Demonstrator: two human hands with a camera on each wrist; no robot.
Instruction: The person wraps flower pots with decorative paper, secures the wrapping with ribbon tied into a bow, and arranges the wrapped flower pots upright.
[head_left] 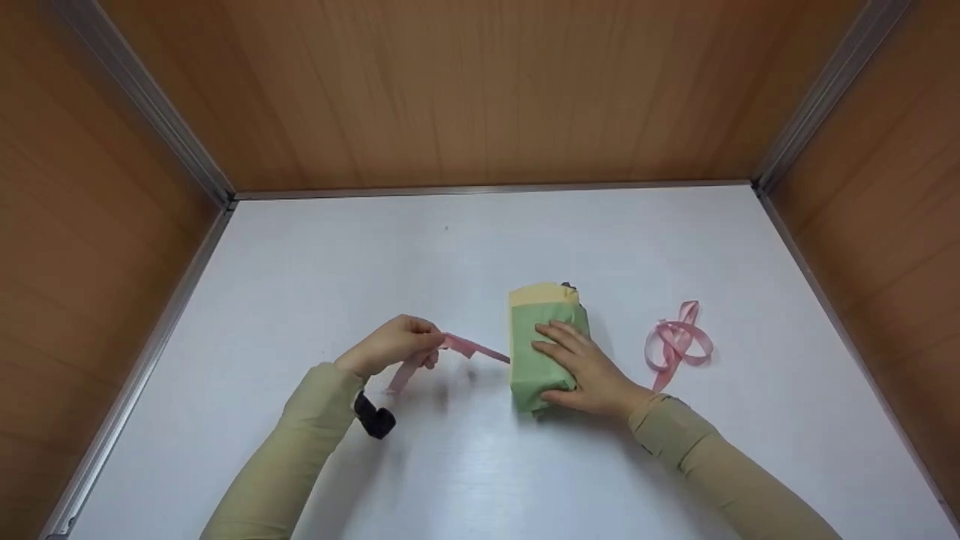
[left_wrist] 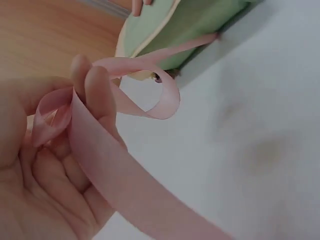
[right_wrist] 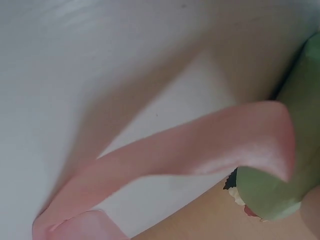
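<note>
- Left sleeve (head_left: 274,457) and right sleeve (head_left: 739,472): pale olive cloth, reaching in from the near edge.
- Black wrist piece (head_left: 375,418): worn at the left wrist, jutting toward the middle.
- Left hand (head_left: 397,345): narrow, thumb and fingers pinching a pink ribbon; the left wrist view shows a small loop at the palm and a larger one beyond the fingertips.
- Pink ribbon (head_left: 460,346): satiny; one tail hangs below the left hand, the other length runs to the lower left edge of the bundle.
- Right hand (head_left: 589,367): fingers spread and mostly straight, resting across the top of the bundle.
- Bundle (head_left: 525,352): green wrapping, lying on the table right of centre, beneath the right hand; pale yellow layer (head_left: 544,293) at its far end, small dark piece (head_left: 568,285) at the far corner.
- Ribbon coil (head_left: 679,341): pink, loosely looped on the table, right of the bundle; any join with the left length is hidden.
- Table (head_left: 450,255): white, smooth, with faint shadows.
- Metal strips (head_left: 150,97): grey, along the panel joints.
- Wood-grain panels (head_left: 487,90): brown, at left, right and back.
</note>
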